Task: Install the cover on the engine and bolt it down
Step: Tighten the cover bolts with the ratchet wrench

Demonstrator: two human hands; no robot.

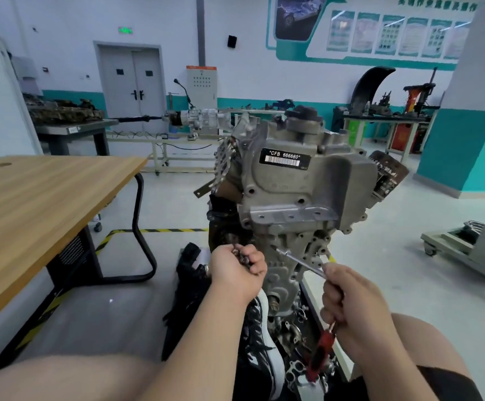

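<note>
- Hands: both raised in front of the engine's lower face, set apart from each other, each curled into a fist on its own load.
- Left hand: closed around a cluster of small dark bolts that stick out above the thumb and fingers; it sits just beside the engine's left edge.
- Right hand: clamped on a screwdriver with a red and black handle; the handle juts down below the fist, the bright metal shaft runs up and to the left.
- Screwdriver tip: at the lower front face of the engine, near a bolt hole; whether it touches cannot be told.
- Cover: a grey cast piece seated on the upper front of the engine, carrying a black label reading "CFB 666660" with a barcode; several open holes show along its rim.
- Engine: standing upright on a stand, with loose metal parts lying at its base.
- Person: bare knees in the bottom corners, a black-and-white shoe below the left wrist.
- Wooden table: to the left, on a black tube frame.
- Background: grey double door, benches with other machinery, white and teal walls with posters.
</note>
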